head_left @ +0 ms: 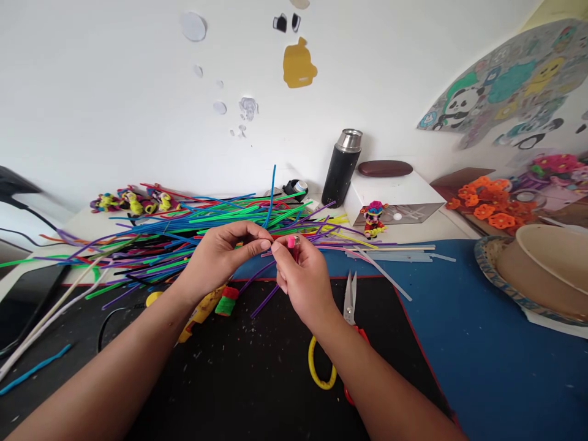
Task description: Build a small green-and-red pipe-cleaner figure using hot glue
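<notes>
My left hand [218, 254] is closed in a pinch, its thumb and forefinger meeting the fingertips of my right hand. A blue pipe cleaner [272, 193] rises from behind the left fingers and seems held there; its lower end is hidden. My right hand [303, 269] is curled around a slim pencil [294, 242] whose pink eraser end shows beside the thumb. Purple pipe cleaners [266, 300] reach out below the hands. Under my left wrist lie a small red and green pipe-cleaner roll [226, 301] and a yellow tool [202, 315], partly covered.
Scissors [350, 300] lie near my right forearm. Behind the hands spreads a heap of coloured pipe cleaners [156, 236]. Farther back are a black thermos [340, 168], a white box [395, 193] and a small figure [373, 219]. A beige bowl [542, 263] stands at right, a dark phone [32, 300] at left.
</notes>
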Motion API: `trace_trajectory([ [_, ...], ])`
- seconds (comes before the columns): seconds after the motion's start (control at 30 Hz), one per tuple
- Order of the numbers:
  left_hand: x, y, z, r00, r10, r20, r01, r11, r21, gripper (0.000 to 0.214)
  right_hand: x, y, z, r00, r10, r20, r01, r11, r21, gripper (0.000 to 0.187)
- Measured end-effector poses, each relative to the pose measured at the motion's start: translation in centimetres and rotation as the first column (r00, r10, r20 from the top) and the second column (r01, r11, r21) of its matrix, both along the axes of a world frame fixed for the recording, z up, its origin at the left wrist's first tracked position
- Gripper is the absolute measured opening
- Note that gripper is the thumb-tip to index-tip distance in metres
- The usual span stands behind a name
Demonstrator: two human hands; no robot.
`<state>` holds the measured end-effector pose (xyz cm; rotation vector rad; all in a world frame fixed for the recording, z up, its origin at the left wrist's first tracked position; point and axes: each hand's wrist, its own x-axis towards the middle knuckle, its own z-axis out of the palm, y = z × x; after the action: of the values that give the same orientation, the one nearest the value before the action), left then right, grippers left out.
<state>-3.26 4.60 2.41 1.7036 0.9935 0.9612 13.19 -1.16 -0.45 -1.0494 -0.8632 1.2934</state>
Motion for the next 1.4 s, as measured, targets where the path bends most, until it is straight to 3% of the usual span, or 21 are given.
trace_trajectory([
  [0.63, -0.06, -0.01, 0.01, 0.995, 0.018, -0.096, -0.01, 0.996, 0.087, 0.034, 0.17, 0.17, -0.18, 0.998, -0.021, -0.057, 0.022, 0.999, 0.026, 0.037],
  [0.97, 0.1, -0.36, 0.31, 0.983, 0.046, -0.177, -0.014, 0.984, 0.175, 0.033, 0.45, 0.24, -0.68, 0.996, -0.054, 0.072, 0.053, 0.998, 0.019, 0.032],
  [1.13, 0.36, -0.52, 0.5, 0.977, 0.029, -0.21, 0.013, 0.98, 0.197, 0.032, 0.27, 0.32, -0.68, 0.997, -0.056, 0.06, 0.057, 0.998, -0.017, 0.028],
  [1.4, 0.12, -0.01, 0.13, 0.991, 0.135, 0.014, -0.135, 0.99, 0.031, 0.044, 0.59, 0.64, -0.14, 0.991, -0.069, -0.114, 0.062, 0.996, -0.058, 0.034],
])
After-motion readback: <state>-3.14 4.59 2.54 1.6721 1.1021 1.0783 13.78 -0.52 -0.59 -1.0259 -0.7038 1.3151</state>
